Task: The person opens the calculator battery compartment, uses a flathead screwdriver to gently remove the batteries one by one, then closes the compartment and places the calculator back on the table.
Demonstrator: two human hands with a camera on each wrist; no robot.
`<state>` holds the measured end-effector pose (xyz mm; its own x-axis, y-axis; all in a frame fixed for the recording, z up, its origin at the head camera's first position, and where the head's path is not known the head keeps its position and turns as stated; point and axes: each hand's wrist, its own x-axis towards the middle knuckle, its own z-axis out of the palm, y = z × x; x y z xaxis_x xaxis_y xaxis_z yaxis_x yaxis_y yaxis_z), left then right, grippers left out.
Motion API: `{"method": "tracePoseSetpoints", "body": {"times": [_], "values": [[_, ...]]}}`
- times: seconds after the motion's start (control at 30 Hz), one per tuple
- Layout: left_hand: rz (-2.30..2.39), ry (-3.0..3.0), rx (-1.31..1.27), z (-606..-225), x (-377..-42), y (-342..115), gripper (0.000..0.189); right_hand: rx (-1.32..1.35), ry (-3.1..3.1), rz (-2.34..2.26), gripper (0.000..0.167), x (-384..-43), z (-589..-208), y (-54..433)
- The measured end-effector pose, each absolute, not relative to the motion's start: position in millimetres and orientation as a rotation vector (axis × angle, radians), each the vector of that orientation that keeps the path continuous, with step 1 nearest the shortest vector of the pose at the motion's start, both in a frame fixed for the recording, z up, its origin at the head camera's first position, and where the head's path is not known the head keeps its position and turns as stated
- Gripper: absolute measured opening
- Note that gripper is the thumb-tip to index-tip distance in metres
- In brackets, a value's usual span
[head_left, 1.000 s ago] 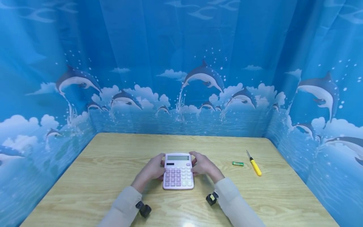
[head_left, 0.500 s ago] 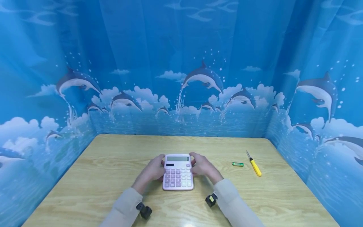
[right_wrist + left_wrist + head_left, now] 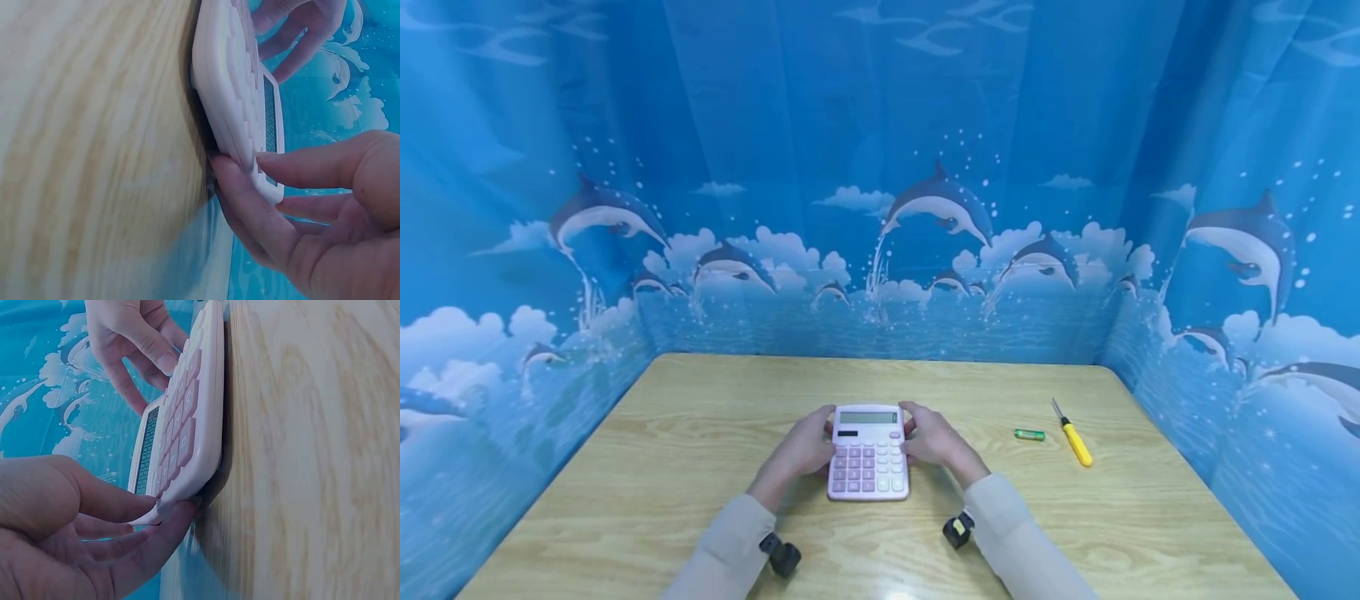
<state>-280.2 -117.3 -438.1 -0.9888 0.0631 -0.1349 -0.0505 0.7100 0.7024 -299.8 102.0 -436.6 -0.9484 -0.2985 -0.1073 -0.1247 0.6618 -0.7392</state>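
A pale pink calculator (image 3: 868, 452) with a lit display at its far end sits in the middle of the table, between both hands. My left hand (image 3: 808, 442) grips its left edge, thumb on top and fingers curled beneath. On the opposite edge my right hand (image 3: 931, 435) pinches it the same way, thumb (image 3: 312, 165) over the face and fingers under. In the left wrist view the calculator (image 3: 181, 419) is tilted, its display end raised, with the near edge low at the wood. Its underside is hidden.
Right of the hands lie a green battery (image 3: 1029, 434) and a screwdriver (image 3: 1077, 442) with a yellow handle. A blue dolphin-print curtain (image 3: 880, 167) encloses the wooden table (image 3: 700, 400) at the back and sides.
The calculator has shifted very slightly to the left between the hands. Both hands keep their grip; the battery and screwdriver stay in place.
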Motion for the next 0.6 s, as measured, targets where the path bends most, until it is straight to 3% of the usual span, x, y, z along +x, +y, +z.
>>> {"method": "tracePoseSetpoints", "body": {"times": [0.6], "values": [[1.158,2.792,0.007,-438.5,-280.8,-120.4,0.077,-0.289,2.672,-1.192,0.079,-303.6,-441.0,100.0]]}}
